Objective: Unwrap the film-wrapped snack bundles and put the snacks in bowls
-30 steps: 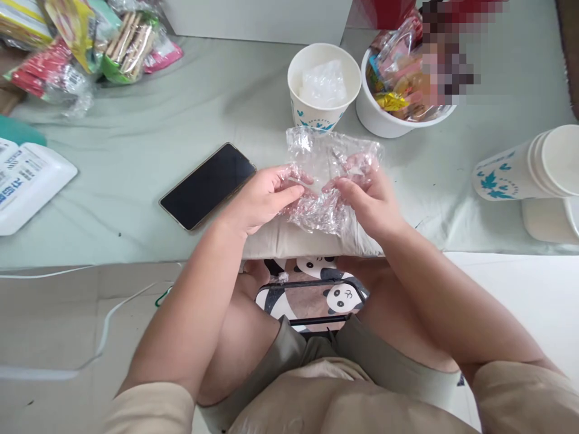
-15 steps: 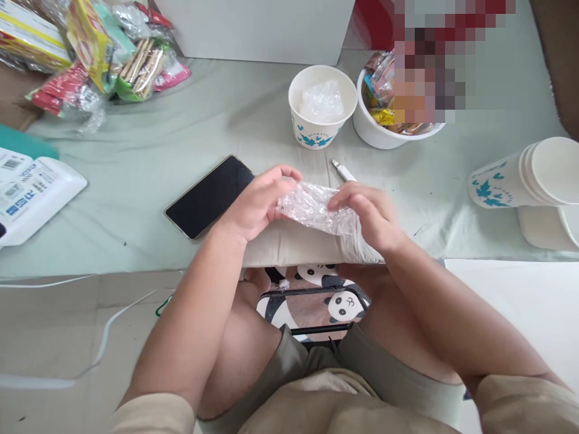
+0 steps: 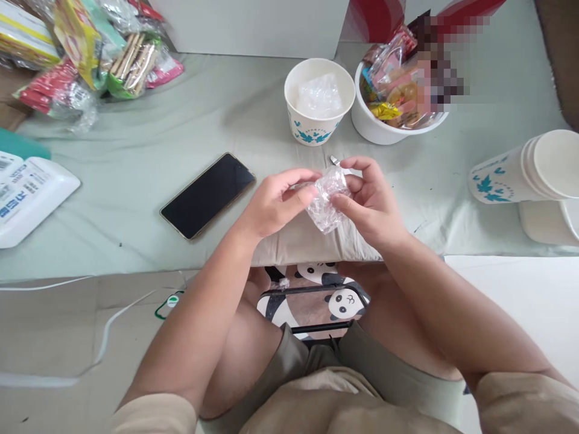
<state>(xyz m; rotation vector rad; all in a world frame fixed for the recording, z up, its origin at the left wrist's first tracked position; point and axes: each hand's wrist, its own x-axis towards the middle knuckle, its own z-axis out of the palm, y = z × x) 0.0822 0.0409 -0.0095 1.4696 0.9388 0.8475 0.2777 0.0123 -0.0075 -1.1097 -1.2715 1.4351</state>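
Between my two hands is a crinkled piece of clear plastic film, folded into a small packet. My left hand pinches its left side between thumb and fingers. From the other side my right hand grips it, the thumb pressed on its face. Just behind my right fingertips a small metal nail clipper shows in part; the rest is hidden. Beyond my hands stands a paper cup with blue leaf prints, and a folded clear plastic piece lies inside it. A black phone rests left of my left hand.
A white tub of wrapped snacks stands behind the cup's right. Stacked paper cups lie on their side at right. Snack packs are heaped at back left, with a white wipes pack nearer. A white box borders the back.
The plastic film was stretched wide between my hands; now it is folded smaller. My hands have come closer together, and my left hand has moved right, off the phone.
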